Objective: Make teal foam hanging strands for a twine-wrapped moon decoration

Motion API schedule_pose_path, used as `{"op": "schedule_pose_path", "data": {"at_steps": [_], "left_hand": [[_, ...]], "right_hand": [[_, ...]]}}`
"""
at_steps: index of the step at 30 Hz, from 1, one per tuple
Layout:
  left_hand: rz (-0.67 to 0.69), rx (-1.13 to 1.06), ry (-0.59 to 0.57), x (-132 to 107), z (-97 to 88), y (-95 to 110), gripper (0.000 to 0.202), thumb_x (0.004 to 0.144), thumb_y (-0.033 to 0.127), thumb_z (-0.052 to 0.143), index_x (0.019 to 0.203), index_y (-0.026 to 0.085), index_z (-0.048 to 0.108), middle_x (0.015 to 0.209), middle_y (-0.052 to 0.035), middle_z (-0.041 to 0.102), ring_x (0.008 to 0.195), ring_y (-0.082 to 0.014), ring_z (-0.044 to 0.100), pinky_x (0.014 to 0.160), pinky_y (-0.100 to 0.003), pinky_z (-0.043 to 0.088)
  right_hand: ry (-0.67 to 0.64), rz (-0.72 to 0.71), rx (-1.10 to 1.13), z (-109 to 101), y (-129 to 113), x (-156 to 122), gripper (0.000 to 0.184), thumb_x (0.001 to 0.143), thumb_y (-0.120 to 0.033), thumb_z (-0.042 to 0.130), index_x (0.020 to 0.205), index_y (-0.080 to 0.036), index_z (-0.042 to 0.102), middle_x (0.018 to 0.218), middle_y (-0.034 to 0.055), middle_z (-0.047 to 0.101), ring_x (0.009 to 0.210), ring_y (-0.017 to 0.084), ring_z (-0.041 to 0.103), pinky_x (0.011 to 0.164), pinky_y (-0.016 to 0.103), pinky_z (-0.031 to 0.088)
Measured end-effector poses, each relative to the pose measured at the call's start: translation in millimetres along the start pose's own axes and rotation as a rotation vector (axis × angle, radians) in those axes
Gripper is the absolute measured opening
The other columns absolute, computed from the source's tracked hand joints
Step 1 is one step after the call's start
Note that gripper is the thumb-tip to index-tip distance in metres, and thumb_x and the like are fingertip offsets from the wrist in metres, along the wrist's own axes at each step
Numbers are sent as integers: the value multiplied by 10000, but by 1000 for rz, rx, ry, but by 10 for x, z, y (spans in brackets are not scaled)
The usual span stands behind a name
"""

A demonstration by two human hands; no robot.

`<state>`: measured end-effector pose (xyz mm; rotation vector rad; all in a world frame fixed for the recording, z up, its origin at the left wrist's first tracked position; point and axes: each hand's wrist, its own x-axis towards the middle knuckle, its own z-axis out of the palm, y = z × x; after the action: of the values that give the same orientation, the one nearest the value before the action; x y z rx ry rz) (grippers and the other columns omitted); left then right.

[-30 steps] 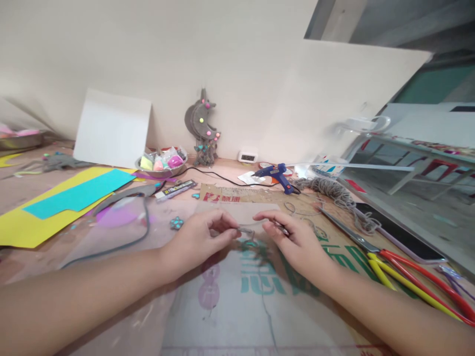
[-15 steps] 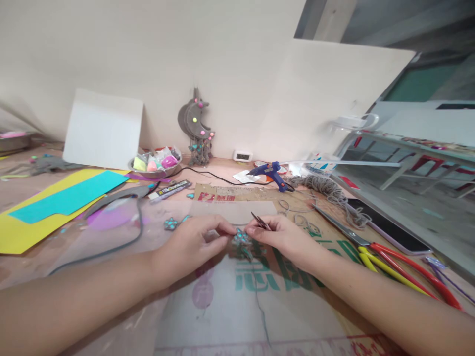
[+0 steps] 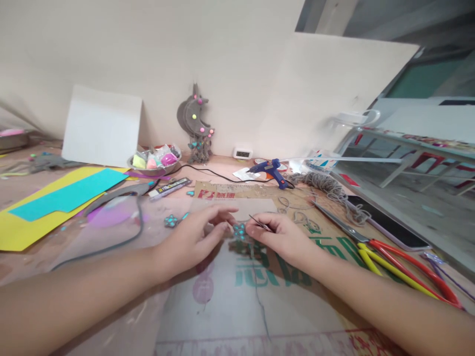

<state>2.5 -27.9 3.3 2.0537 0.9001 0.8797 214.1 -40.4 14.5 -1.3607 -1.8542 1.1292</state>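
A small grey star-shaped ornament with turquoise pieces (image 3: pixel 239 231) is between my hands, above the translucent sheet. My right hand (image 3: pixel 276 235) is closed around dark, thin-tipped tweezers (image 3: pixel 260 222), its thumb and fingertip at the star's right edge. My left hand (image 3: pixel 200 235) is beside the star's left edge, thumb and fingers apart with nothing between them. A grey string (image 3: pixel 260 296) trails from the star down toward the front of the sheet. Another turquoise-and-grey star (image 3: pixel 170 221) lies past my left wrist.
Red-and-yellow-handled scissors (image 3: pixel 371 242), a phone (image 3: pixel 386 222) and grey yarn (image 3: pixel 322 190) lie at right. A blue glue gun (image 3: pixel 272 171) sits behind my hands. A clay bowl (image 3: pixel 156 170), coloured sheets (image 3: pixel 70 195) and a moon ornament (image 3: pixel 195 123) stand or lie toward the back and left.
My left thumb and fingers have come off the star and spread apart, the index finger lifting. My right hand stays by the star with the tweezers, whose tips now point further left.
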Motion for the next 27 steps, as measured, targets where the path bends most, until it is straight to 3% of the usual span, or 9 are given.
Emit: {"op": "schedule_pose_path", "data": {"at_steps": [5, 12, 15, 18, 22, 27], "left_hand": [[-154, -110, -126, 44, -18, -2, 303, 899, 407, 456, 790, 165, 604, 743, -4, 647, 687, -126, 599, 585, -201, 457], [-222, -133, -129, 39, -5, -17, 234, 874, 374, 494, 778, 175, 572, 568, 45, 515, 470, -81, 462, 433, -174, 353], [-262, -210, -104, 41, 10, -49, 252, 873, 403, 494, 753, 184, 523, 530, 57, 485, 431, -78, 443, 405, -172, 329], [-279, -250, -78, 43, 17, -62, 255, 873, 408, 489, 744, 187, 503, 522, 61, 476, 418, -77, 434, 393, -173, 319], [-244, -153, -21, 48, 2, -28, 229, 857, 356, 503, 721, 173, 520, 575, 45, 509, 482, -81, 460, 448, -181, 357], [-240, -107, 8, 54, -24, 44, 198, 848, 306, 487, 704, 172, 507, 590, 42, 502, 537, -94, 472, 513, -201, 369]], "right_hand": [[91, -103, -122, 47, -5, -20, 225, 761, -365, 571, 684, -160, 621, 598, -17, 521, 557, 106, 430, 524, 227, 331], [130, -145, -118, 35, -14, -20, 198, 801, -350, 558, 790, -171, 643, 701, 6, 626, 623, 132, 537, 567, 238, 411], [217, -236, -150, -20, 9, -23, 256, 814, -379, 563, 950, -168, 611, 835, 38, 646, 697, 153, 573, 615, 263, 448], [265, -411, -364, -87, 58, -33, 282, 871, -354, 518, 1066, -168, 601, 932, 71, 640, 806, 181, 580, 706, 305, 459], [210, -583, -664, -115, 86, -71, 345, 941, -306, 422, 1226, -175, 567, 870, 71, 614, 808, 192, 559, 712, 328, 445], [217, -629, -858, -99, 107, -97, 343, 951, -281, 407, 1226, -168, 578, 856, 76, 608, 749, 179, 546, 644, 297, 421]]}}
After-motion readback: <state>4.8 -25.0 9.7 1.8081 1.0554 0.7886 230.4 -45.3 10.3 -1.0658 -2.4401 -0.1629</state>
